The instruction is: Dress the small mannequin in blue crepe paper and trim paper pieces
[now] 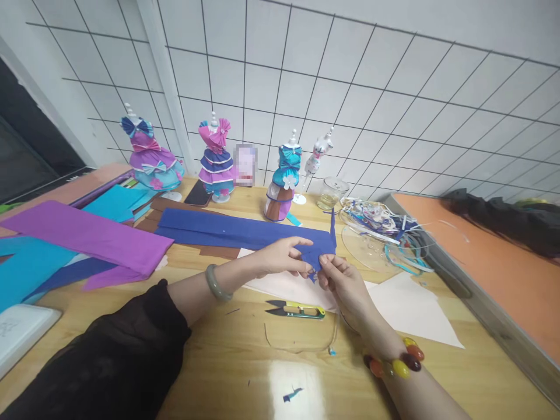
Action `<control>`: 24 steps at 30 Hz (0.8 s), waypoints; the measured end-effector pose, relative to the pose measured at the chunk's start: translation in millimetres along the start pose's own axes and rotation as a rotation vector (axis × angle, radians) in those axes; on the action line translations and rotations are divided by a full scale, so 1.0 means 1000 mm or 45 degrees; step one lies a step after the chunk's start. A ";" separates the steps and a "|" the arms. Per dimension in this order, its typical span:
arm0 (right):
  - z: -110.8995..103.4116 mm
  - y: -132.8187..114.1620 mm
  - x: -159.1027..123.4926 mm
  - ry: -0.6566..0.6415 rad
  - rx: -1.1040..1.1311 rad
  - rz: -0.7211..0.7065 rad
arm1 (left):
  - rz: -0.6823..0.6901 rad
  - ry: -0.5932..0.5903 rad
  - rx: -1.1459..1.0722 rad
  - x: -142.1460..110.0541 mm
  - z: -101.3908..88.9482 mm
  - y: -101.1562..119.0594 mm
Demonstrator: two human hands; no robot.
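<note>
My left hand point(283, 255) and my right hand point(341, 280) meet over the wooden table point(227, 373), both pinching a small piece of dark blue fabric point(318, 252) between fingers and thumb. A narrow blue strip rises from the piece. Just behind it lies a long folded dark blue cloth point(236, 228). Small thread snips point(297, 310) with a yellow-green handle lie on the table below my hands. A thin thread point(301, 349) loops across the wood nearby. Under my hands lies a pale pink paper sheet point(406, 312).
Purple cloth point(91, 236) and turquoise sheets point(114, 202) lie at left. Three dressed mini mannequins point(151, 157) point(215, 157) point(283, 181) and a bare one point(318, 153) stand by the tiled wall. A glass cup point(332, 193), a clear dish of ribbons point(380, 227) and a white box point(21, 329) are about.
</note>
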State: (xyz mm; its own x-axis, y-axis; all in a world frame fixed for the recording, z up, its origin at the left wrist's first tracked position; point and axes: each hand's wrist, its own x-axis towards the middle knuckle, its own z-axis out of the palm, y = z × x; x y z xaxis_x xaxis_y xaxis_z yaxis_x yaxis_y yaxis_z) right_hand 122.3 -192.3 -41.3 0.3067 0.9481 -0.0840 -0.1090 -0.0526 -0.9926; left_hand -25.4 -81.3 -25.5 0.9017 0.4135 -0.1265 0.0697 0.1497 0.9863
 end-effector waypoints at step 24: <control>0.011 0.006 -0.001 0.134 -0.060 -0.062 | -0.056 0.266 -0.408 0.005 0.016 -0.017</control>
State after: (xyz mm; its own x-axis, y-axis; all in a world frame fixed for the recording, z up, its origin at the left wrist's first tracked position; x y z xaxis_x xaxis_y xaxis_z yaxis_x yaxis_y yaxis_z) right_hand 111.3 -190.4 -46.6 0.4083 0.9119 -0.0420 -0.0480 -0.0245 -0.9985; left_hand -14.9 -95.8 -41.0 0.7919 0.5698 -0.2197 -0.0602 0.4309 0.9004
